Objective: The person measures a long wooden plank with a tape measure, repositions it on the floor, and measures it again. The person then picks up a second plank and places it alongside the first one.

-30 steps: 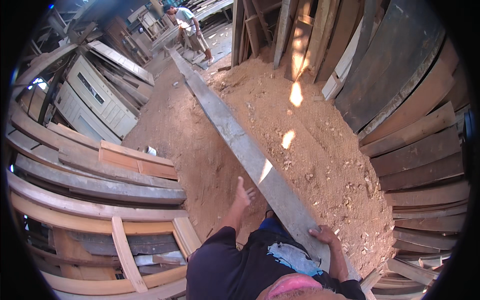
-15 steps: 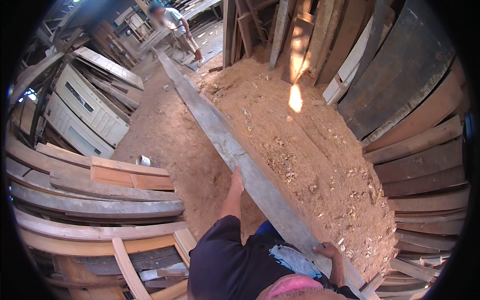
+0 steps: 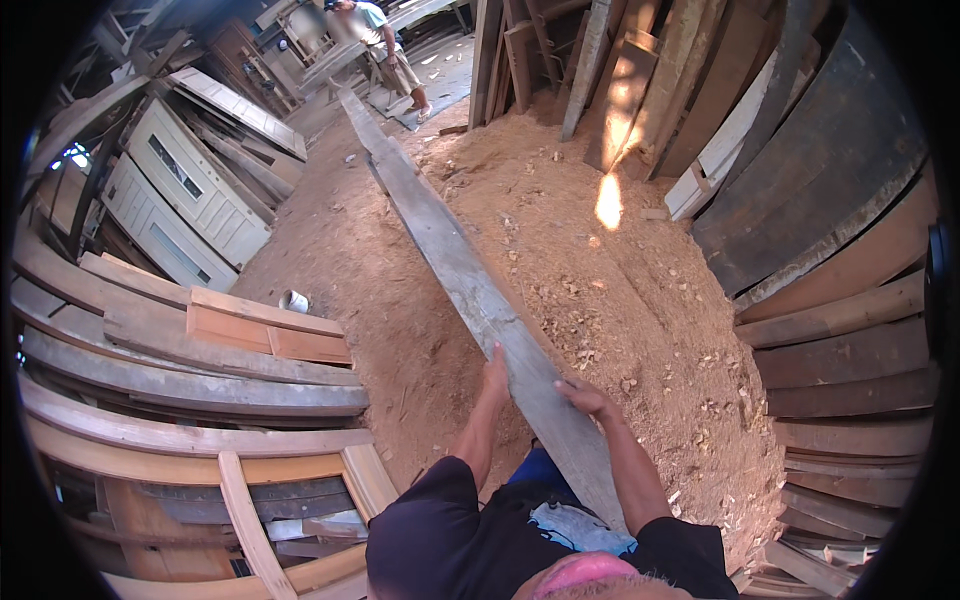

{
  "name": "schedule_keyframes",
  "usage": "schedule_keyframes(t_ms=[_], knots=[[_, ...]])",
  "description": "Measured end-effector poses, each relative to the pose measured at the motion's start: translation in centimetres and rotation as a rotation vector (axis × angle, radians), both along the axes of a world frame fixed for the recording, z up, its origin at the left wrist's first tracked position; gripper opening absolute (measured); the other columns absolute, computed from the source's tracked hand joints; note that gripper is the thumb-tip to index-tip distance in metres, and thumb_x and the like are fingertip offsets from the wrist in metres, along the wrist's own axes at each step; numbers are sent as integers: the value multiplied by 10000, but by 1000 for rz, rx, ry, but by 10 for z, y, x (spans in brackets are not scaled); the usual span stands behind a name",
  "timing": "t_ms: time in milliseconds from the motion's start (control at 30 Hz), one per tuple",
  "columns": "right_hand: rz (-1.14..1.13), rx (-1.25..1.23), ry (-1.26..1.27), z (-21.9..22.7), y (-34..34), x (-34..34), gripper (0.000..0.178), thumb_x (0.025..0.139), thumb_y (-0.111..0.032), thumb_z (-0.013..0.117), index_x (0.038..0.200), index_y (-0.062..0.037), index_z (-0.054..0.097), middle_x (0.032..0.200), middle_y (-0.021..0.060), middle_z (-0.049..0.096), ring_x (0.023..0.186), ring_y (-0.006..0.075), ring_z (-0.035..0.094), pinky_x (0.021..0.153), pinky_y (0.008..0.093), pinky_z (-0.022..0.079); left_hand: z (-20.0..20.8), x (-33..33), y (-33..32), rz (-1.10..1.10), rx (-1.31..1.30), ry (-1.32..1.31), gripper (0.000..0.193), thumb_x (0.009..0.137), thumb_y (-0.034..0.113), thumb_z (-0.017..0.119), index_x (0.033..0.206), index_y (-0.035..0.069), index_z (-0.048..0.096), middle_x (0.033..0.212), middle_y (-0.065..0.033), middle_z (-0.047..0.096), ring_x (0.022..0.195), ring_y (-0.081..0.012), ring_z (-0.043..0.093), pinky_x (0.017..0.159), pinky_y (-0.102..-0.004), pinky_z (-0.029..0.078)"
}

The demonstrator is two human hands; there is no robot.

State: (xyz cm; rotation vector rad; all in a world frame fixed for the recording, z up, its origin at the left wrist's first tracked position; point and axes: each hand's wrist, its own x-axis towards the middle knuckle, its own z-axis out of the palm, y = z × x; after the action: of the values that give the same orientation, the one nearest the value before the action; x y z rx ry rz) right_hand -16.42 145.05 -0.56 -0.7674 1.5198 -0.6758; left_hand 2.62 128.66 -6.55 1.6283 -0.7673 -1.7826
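One plank (image 3: 475, 290) is gripped at its left edge by the left hand (image 3: 495, 374), at its right by the right hand (image 3: 588, 398), its long axis slanted forward-left.

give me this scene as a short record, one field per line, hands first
left hand: holding the left edge of a long grey plank
right hand: holding its right edge
floor: brown, with scattered wood shavings
left side: pale panelled doors, white container, wooden frame
right side: stacked boards
background: another person, standing
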Motion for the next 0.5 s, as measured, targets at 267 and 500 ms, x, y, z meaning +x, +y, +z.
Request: schedule_keyframes(t_ms=[267, 500], knots=[[41, 85, 213, -12, 22, 24, 813, 797, -520, 715, 1293, 94, 518, 1237, 268, 607, 1174, 329, 592, 986, 396, 451, 24, -6, 48, 29, 35, 88, 753, 933, 569, 540, 1353, -51, 464, 1289, -180, 576, 1134, -301, 583, 971, -426, 468], [42, 154, 368, 9, 22, 42, 971, 753, -579, 724, 1340, 128, 410, 1301, 351, 516, 1248, 425, 512, 1047, 445, 417, -11, 20, 52, -27, 119, 404, 836, 858, 652, 588, 1404, 38, 441, 1368, -169, 529, 1245, -329, 508, 1071, -471, 384]])
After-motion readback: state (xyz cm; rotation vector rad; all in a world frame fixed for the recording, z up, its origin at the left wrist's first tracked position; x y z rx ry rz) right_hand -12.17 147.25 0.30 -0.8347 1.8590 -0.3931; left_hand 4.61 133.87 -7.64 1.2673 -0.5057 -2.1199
